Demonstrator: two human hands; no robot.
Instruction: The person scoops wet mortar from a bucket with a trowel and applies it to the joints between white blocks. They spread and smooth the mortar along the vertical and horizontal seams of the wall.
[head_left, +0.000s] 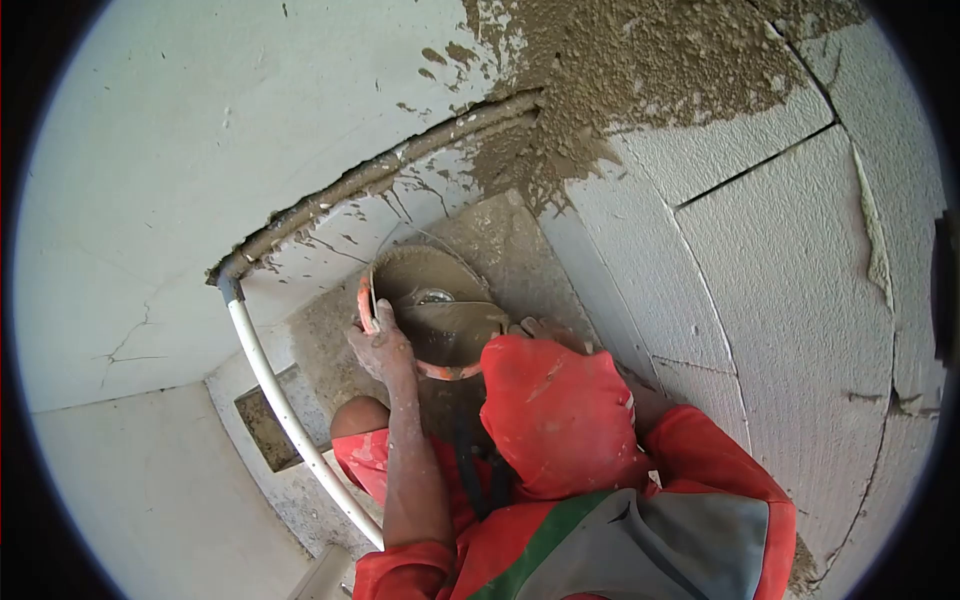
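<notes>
A round orange-rimmed bucket (449, 373), smeared with mortar, stands on the floor in front of my knees. My left hand (384, 343) is closed on its left rim, thumb on top. Wet grey-brown mortar (410, 270) lies inside, with a shiny wet spot near the middle. Across the bucket's near half is a mortar-coated piece (455, 332) with a straight far edge, its right end close to my right hand (550, 332). That hand is curled at the right rim and partly hidden behind red cloth (560, 415); I cannot tell what it grips.
A white pipe (285, 410) curves up to a mortar-filled wall groove (385, 170) on the left. Rough mortar (660, 60) covers the upper corner. Pale blocks (790, 260) form the right wall. A square recess (268, 430) sits left of my knee.
</notes>
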